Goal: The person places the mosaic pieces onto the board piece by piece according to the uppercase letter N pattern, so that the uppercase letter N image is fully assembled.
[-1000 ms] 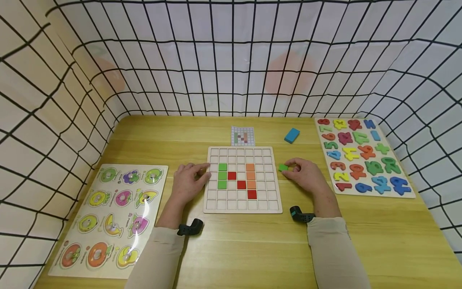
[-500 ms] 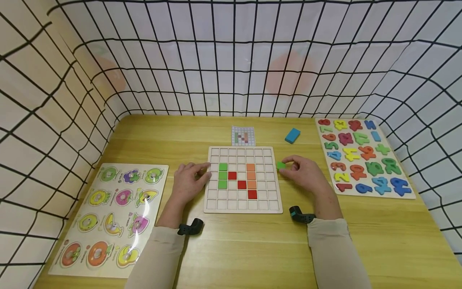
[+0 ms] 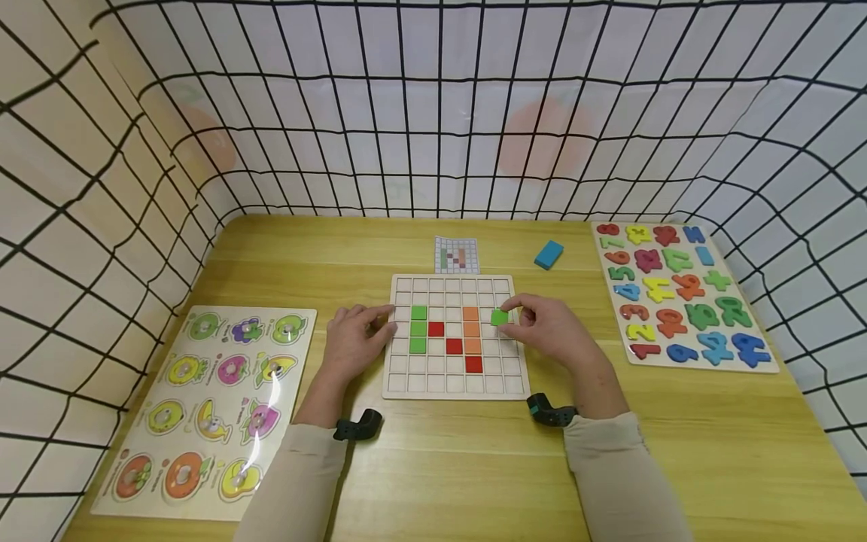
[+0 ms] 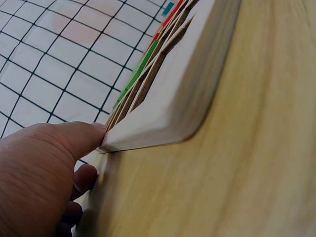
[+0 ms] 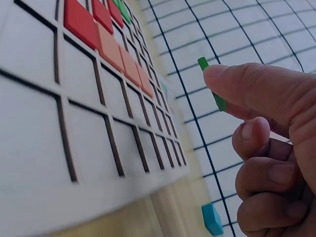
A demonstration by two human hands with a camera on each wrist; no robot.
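Observation:
A square grid board [image 3: 494, 384] of pale wood lies on the table. Three green tiles [image 3: 418, 329] stand in a column at its left. Three orange tiles [image 3: 470, 329] form another column, and three red tiles [image 3: 454, 346] run diagonally down to the right. My right hand [image 3: 552, 331] pinches one green tile [image 3: 499, 317] between thumb and forefinger over the board's right columns; the right wrist view shows this tile [image 5: 213, 84] raised above the grid. My left hand [image 3: 355, 339] touches the board's left edge, its thumb [image 4: 86, 136] at the corner in the left wrist view.
Behind the board lies a small printed pattern card [image 3: 457, 256]. A blue block [image 3: 549, 254] is at the back right. A fruit puzzle board [image 3: 210, 508] lies left, a number and letter puzzle board [image 3: 704, 364] right. Black wire mesh [image 3: 436, 135] surrounds the table.
My right hand has moved left with the green tile, from the table beside the board to over its right columns. The left hand stays at the board's left edge.

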